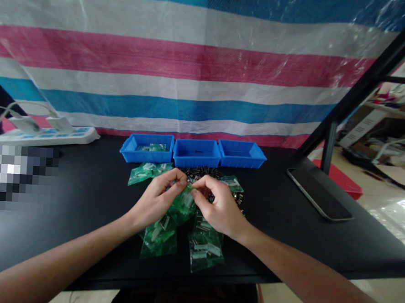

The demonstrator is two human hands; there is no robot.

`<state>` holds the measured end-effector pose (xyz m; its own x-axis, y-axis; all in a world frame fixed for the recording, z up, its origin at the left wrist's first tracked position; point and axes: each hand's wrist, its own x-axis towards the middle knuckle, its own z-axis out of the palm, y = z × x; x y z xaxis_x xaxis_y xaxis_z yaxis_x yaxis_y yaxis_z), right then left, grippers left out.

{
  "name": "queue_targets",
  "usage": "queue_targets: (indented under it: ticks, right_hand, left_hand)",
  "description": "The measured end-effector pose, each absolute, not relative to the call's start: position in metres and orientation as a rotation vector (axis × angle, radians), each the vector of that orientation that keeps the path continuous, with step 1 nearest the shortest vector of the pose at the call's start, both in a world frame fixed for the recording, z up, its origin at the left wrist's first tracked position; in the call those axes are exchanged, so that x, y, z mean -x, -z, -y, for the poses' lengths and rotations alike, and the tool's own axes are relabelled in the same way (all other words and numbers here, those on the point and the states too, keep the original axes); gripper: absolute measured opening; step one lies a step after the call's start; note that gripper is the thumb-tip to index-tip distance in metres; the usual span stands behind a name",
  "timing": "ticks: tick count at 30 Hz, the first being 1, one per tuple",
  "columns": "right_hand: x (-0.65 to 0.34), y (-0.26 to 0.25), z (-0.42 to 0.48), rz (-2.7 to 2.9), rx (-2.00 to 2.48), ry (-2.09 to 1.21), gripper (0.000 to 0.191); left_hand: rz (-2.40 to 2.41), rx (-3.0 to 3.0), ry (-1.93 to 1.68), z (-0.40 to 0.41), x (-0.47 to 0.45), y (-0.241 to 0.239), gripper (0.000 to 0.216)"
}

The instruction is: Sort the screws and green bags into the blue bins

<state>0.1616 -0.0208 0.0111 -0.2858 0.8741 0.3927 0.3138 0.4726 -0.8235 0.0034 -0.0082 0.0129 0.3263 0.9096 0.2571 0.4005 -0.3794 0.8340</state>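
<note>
My left hand [162, 192] and my right hand [218, 205] meet over the middle of the black table, fingertips pinched close together. Between them is a small green-tinted plastic bag [184, 205], its upper edge at my fingers. Small pale parts show inside it. Nearer me lie more green bags on the left [159, 240] and bags of pale pieces on the right [205, 250]. Behind my hands is a pile of small dark metal screws or similar parts [203, 171], partly hidden by my fingers. Another green bag [234, 184] lies beyond my right hand.
Three blue bins stand in a row at the back: the left bin [147, 156] holds green bags, the middle bin [197, 160] a small dark piece, beside the right bin [242, 161]. A phone [318, 193] lies right; a power strip [69, 136] sits back left.
</note>
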Motion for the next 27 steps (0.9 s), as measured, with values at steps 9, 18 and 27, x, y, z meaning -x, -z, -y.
queue_targets:
  ticks: [9,18,27]
  right_hand:
    - [-0.1637,-0.0104,0.0201,1.792,0.998,-0.903,0.006]
    - [-0.164,-0.0106,0.0162,1.731,0.949,-1.211,0.015]
    - [-0.1609,-0.0069,0.0119,1.324,1.04,-1.354,0.007]
  left_hand:
    - [-1.049,-2.069,-0.931,0.0056,-0.0003,-0.01,0.022]
    - [-0.982,-2.549,-1.1,0.0071,0.0021,-0.0114,0.011]
    - [-1.174,-1.961,-1.008,0.008,-0.002,-0.0082,0.024]
